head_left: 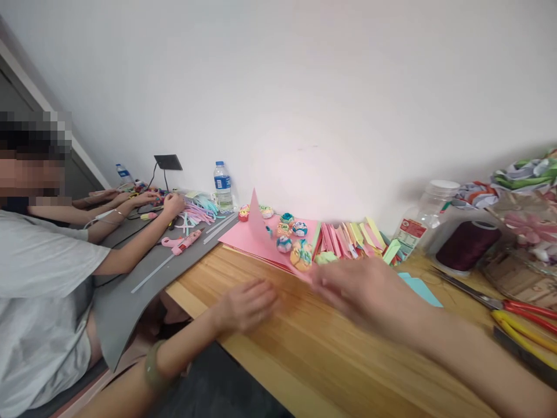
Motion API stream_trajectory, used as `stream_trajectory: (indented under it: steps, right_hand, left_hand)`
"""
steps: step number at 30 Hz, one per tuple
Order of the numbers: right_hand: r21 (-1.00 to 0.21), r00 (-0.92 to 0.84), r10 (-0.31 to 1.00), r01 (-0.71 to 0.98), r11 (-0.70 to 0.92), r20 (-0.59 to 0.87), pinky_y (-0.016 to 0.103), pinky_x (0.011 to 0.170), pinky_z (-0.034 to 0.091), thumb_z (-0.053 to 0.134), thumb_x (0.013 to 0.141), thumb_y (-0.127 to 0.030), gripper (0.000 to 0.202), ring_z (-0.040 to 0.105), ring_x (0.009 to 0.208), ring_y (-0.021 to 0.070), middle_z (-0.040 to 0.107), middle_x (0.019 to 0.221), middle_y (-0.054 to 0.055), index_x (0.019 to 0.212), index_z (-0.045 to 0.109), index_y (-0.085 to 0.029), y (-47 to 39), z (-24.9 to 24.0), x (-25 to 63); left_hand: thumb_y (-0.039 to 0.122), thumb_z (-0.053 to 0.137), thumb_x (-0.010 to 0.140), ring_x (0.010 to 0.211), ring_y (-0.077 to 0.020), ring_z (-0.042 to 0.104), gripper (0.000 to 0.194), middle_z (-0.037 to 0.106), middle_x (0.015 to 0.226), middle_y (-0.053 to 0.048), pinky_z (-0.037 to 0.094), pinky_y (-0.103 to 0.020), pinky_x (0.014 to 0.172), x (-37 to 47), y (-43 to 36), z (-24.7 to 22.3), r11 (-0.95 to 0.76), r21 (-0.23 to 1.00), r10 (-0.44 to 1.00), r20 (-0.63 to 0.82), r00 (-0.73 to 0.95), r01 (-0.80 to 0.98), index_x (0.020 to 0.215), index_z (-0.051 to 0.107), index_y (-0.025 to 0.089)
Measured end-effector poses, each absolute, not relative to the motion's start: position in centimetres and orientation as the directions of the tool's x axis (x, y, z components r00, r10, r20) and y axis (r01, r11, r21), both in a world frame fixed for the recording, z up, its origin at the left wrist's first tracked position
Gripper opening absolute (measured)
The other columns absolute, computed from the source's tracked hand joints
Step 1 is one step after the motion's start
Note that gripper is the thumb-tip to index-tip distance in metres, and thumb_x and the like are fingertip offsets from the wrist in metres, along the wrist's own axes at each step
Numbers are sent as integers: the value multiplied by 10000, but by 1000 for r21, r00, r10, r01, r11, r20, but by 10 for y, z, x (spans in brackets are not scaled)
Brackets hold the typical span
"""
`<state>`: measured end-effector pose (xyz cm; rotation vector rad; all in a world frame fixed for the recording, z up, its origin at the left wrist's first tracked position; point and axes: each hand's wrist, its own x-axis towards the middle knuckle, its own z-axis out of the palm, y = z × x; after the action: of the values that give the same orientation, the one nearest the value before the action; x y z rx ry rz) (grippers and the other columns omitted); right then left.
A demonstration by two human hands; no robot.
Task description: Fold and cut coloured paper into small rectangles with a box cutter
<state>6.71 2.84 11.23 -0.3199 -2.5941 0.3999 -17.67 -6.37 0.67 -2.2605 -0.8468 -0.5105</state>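
Note:
My right hand (348, 287) is closed in a pinch on the edge of a pink sheet of paper (256, 223), which bends up at its far left. Motion blurs this hand. Low over the wooden table, my left hand (248, 305) has its fingers bent and close together; their tips are smeared, and I cannot tell whether anything is in them. Several small multicoloured round pieces (284, 244) sit around the raised sheet, above a stack of pink paper (237, 235). Folded paper strips (348, 239) in pink and yellow stand in a row beyond my right hand.
At right are scissors with red handles (528, 307), yellow-handled pliers (522, 334), a dark thread spool (461, 247) and a clear jar (430, 206). To the left, a co-worker's arms (134, 249) reach over a grey mat (126, 302) bearing a pink glue gun (183, 241). A water bottle (223, 186) stands by the wall.

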Motion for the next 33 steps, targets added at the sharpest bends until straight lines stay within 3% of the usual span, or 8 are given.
stream_trajectory:
  steps: [2,4,9,13,17,22,29,33]
  right_hand:
    - [-31,-917,58,50,998,395,264,495,306,397,888,-135,234,467,530,122,567,639,5,704,536,-178,4,91,89]
    - [35,-932,1,14,999,361,258,518,362,404,867,-93,206,530,579,133,602,677,13,747,548,-178,-13,68,106]
    - [-91,-922,146,121,988,360,261,689,491,494,867,-269,149,639,834,165,685,873,34,962,589,-203,-16,36,126]
    - [-189,-734,466,433,881,493,402,901,463,460,879,-412,415,527,1132,232,568,1221,138,1224,463,-182,22,19,123]
    - [-141,-679,574,582,801,458,511,972,383,613,757,-481,697,308,1300,338,357,1401,206,1325,380,-151,56,-4,106]
    - [-86,-728,548,568,819,413,532,952,383,643,747,-423,667,317,1281,360,311,1442,178,1326,408,-192,53,-13,75]
    - [-6,-792,485,520,854,370,432,891,450,460,859,-114,446,454,1167,264,424,1361,162,1303,428,-154,68,4,21]
    - [45,-826,434,479,876,359,406,830,483,536,866,-232,284,544,1034,202,534,1210,83,1142,541,-167,94,18,-2]
  left_hand:
    - [158,552,832,1040,-163,591,123,665,895,-11,412,-373,1030,-156,-87,18,-574,-525,200,654,729,628,911,628,215]
    - [283,541,859,1135,-185,520,122,635,950,-37,393,-396,1046,-137,-101,30,-618,-443,155,741,653,649,923,609,203]
    - [279,442,918,1263,-237,412,315,535,1262,-123,393,-441,1022,-124,-76,54,-448,123,797,504,333,886,1220,469,192]
    - [524,670,720,1376,-410,13,956,87,1506,-218,230,-621,1035,-139,-33,46,-11,318,953,290,-87,948,1435,145,170]
    - [571,718,633,1348,-450,-106,1154,-110,1501,-234,188,-679,996,-135,-17,27,57,320,992,86,-89,946,1458,18,171]
    - [559,647,717,1362,-432,-78,935,1,1519,-200,213,-670,1002,-123,-17,4,-86,283,987,155,43,955,1439,170,204]
    - [113,407,878,1354,-315,217,402,248,1450,-163,332,-511,1030,-155,10,-3,-120,233,938,345,34,965,1273,456,169]
    - [122,372,900,1334,-294,258,367,293,1429,-130,317,-483,1045,-188,24,0,-132,231,925,379,36,964,1231,511,193]
